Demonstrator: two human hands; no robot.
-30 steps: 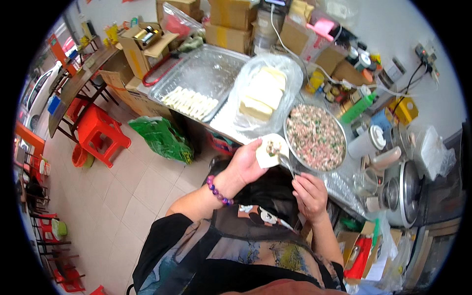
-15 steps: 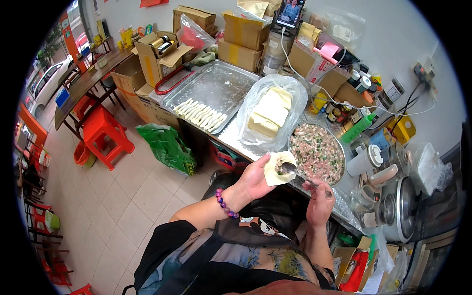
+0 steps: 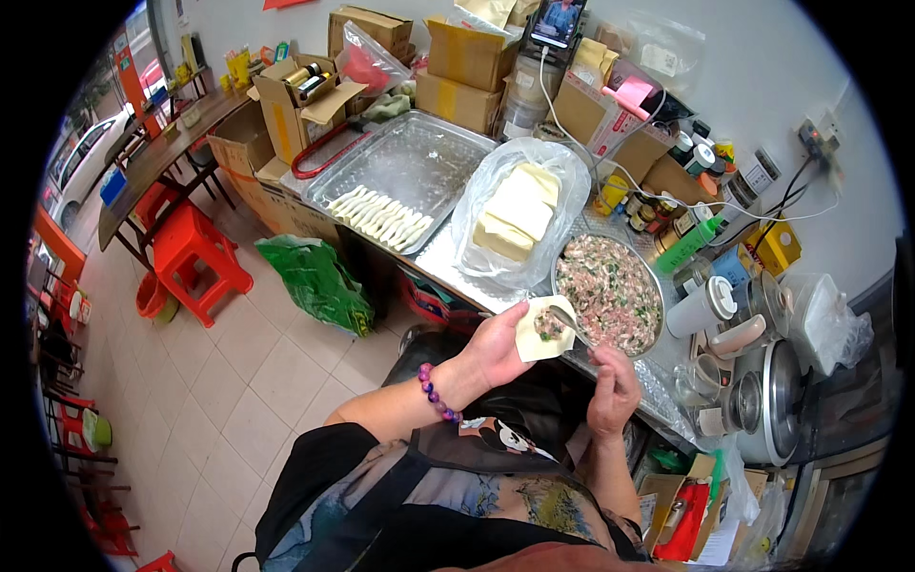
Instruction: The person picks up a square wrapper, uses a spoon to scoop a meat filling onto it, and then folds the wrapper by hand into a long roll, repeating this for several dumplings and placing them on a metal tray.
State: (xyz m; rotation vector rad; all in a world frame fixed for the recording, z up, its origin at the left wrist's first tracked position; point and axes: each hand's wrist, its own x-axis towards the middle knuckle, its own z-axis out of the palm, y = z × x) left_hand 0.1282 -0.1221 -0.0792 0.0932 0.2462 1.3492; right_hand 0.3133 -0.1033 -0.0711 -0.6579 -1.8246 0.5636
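My left hand (image 3: 496,348) holds a pale square dumpling wrapper (image 3: 543,329) flat on its fingers, with a dab of meat filling on it. My right hand (image 3: 613,389) grips a thin metal spatula (image 3: 570,327) whose tip presses on that filling. Just beyond both hands sits a round metal bowl of pink minced filling with green bits (image 3: 610,294). A clear plastic bag holding stacks of wrappers (image 3: 515,210) lies left of the bowl. Further left, a large metal tray (image 3: 419,162) carries a row of folded dumplings (image 3: 379,215).
Cardboard boxes (image 3: 467,57), jars, a green squeeze bottle (image 3: 688,246) and a phone (image 3: 559,21) crowd the back of the counter. A steel pot (image 3: 767,405) stands at right. On the tiled floor are a green bag (image 3: 315,276) and a red stool (image 3: 195,257).
My left hand with the wrapper has moved closer to the bowl. The spatula has brought filling from the bowl onto the wrapper. The view has shifted slightly.
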